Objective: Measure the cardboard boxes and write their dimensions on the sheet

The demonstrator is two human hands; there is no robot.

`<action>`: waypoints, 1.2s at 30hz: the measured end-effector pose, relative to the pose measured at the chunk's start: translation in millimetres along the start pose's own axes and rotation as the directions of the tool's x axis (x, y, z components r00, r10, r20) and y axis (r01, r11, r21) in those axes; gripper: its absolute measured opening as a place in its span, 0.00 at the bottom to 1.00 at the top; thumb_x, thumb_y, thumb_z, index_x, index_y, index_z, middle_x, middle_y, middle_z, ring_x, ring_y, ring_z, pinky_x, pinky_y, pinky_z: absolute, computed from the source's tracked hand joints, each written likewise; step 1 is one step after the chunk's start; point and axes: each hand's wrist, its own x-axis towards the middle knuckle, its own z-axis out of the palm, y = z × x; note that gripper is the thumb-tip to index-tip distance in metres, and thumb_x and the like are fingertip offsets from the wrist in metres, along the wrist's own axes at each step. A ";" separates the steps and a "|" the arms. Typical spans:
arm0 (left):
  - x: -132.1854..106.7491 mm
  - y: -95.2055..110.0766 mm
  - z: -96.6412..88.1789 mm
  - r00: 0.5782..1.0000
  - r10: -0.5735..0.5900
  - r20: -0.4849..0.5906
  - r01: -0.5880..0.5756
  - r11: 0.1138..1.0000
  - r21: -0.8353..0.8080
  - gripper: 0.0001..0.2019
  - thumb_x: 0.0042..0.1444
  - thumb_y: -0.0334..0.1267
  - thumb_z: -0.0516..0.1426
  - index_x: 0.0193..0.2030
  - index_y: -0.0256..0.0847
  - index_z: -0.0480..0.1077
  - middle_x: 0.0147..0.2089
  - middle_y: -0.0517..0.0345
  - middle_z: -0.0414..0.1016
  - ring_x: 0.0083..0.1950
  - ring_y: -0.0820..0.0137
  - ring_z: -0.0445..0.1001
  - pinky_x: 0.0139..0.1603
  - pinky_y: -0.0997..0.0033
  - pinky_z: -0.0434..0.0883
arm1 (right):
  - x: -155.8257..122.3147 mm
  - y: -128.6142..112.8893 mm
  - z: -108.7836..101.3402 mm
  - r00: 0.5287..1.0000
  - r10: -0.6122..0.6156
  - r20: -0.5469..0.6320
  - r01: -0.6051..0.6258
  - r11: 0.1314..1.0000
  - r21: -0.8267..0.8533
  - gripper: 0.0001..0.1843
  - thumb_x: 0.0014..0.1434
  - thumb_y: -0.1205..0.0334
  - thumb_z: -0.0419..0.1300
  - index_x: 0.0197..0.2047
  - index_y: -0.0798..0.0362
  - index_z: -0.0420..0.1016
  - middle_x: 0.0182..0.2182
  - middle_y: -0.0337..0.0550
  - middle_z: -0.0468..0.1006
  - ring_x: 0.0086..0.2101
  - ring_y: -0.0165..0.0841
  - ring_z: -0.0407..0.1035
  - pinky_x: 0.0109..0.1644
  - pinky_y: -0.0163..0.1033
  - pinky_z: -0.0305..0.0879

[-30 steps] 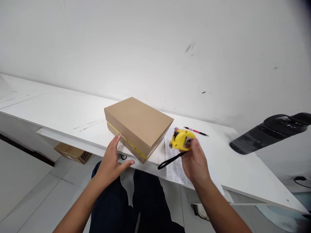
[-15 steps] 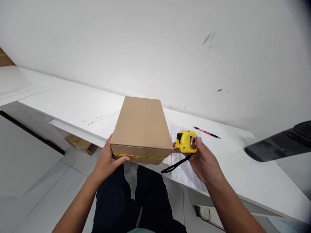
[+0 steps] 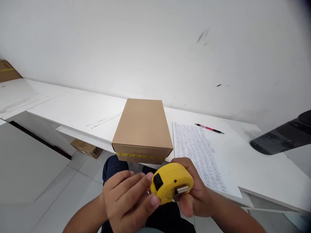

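You have one yellow tape measure point(image 3: 173, 182), held over your lap, near the counter's edge. Your right hand point(image 3: 200, 197) is wrapped around it; your left hand point(image 3: 128, 200) has thumb and fingertips at its front end, but whether they grip cannot be told. Three cardboard boxes show: a plain-topped box point(image 3: 143, 124) before you on the counter point(image 3: 97, 108), a far-left box point(image 3: 9, 75) and a floor box point(image 3: 86, 149) whose dark lettering starts with "S". One written sheet point(image 3: 198, 152), one pen point(image 3: 210, 128) and one dark bottle point(image 3: 279, 139) lie rightward; the handwriting is too small to read.

soft, bright light pales the wall point(image 3: 136, 58), the top right corner darkens, and the bottle point(image 3: 279, 137) looks stretched.
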 end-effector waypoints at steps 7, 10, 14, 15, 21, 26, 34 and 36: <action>-3.4 -114.1 -17.5 0.964 -0.097 -0.247 0.190 0.902 0.389 0.12 0.60 0.28 0.62 0.50 0.42 0.73 0.50 0.49 0.83 0.51 0.65 0.81 0.50 0.64 0.77 | 7.5 10.0 -64.0 0.882 -0.090 -0.463 0.024 0.989 -0.145 0.17 0.56 0.55 0.74 0.46 0.48 0.77 0.24 0.34 0.75 0.15 0.25 0.63 0.15 0.30 0.60; -6.6 -173.4 -22.2 0.920 -0.302 -0.249 0.369 0.880 0.298 0.05 0.65 0.36 0.60 0.46 0.44 0.76 0.56 0.48 0.79 0.56 0.63 0.79 0.58 0.58 0.75 | 23.0 24.5 -96.3 0.782 -0.052 -0.622 -0.003 0.996 -0.088 0.16 0.57 0.53 0.73 0.44 0.50 0.79 0.23 0.32 0.72 0.14 0.21 0.57 0.14 0.29 0.52; -10.4 -203.1 -15.2 0.916 -0.402 -0.001 0.398 0.906 0.147 0.11 0.67 0.45 0.58 0.49 0.44 0.78 0.58 0.49 0.77 0.58 0.62 0.77 0.62 0.55 0.74 | 43.2 50.6 -109.7 0.773 0.035 -0.633 -0.077 0.996 -0.038 0.22 0.54 0.51 0.75 0.49 0.47 0.78 0.35 0.35 0.75 0.16 0.18 0.56 0.16 0.29 0.53; -9.8 -201.3 -12.0 0.914 -0.401 0.067 0.394 0.914 0.099 0.14 0.68 0.46 0.56 0.53 0.45 0.77 0.59 0.49 0.77 0.61 0.61 0.76 0.64 0.54 0.73 | 46.8 56.2 -108.3 0.786 0.060 -0.615 -0.102 0.994 -0.033 0.25 0.53 0.50 0.75 0.53 0.45 0.77 0.37 0.35 0.76 0.16 0.18 0.56 0.16 0.30 0.53; 7.5 -170.4 -2.0 0.902 -0.297 0.315 0.323 0.946 -0.035 0.29 0.73 0.56 0.41 0.67 0.45 0.68 0.72 0.47 0.67 0.74 0.57 0.63 0.73 0.45 0.63 | 61.0 65.7 -98.4 0.841 0.140 -0.523 -0.199 0.978 -0.059 0.34 0.56 0.47 0.72 0.64 0.40 0.70 0.39 0.34 0.73 0.18 0.19 0.56 0.18 0.31 0.58; 21.8 -160.4 -10.2 0.880 -0.287 0.378 0.308 0.951 0.006 0.31 0.71 0.60 0.42 0.67 0.44 0.69 0.69 0.49 0.71 0.73 0.57 0.65 0.73 0.44 0.64 | 61.2 61.8 -102.5 0.846 0.167 -0.506 -0.233 0.970 -0.069 0.38 0.56 0.45 0.71 0.66 0.42 0.67 0.39 0.35 0.74 0.19 0.21 0.55 0.19 0.32 0.59; 68.2 -180.4 -10.2 0.746 -0.481 0.461 0.526 0.850 0.034 0.23 0.62 0.62 0.57 0.41 0.45 0.81 0.45 0.57 0.85 0.48 0.63 0.83 0.48 0.62 0.80 | 67.2 55.4 -100.4 0.845 0.135 -0.517 -0.242 0.960 -0.144 0.35 0.56 0.43 0.70 0.62 0.47 0.72 0.46 0.44 0.80 0.27 0.28 0.68 0.24 0.34 0.67; 81.6 -184.9 -12.4 0.763 -0.421 0.490 0.442 0.894 0.080 0.28 0.66 0.61 0.50 0.41 0.39 0.80 0.41 0.62 0.83 0.46 0.68 0.82 0.49 0.63 0.79 | 67.4 50.8 -99.7 0.844 0.088 -0.530 -0.197 0.968 -0.153 0.31 0.55 0.44 0.71 0.58 0.48 0.75 0.48 0.45 0.81 0.39 0.34 0.75 0.37 0.38 0.76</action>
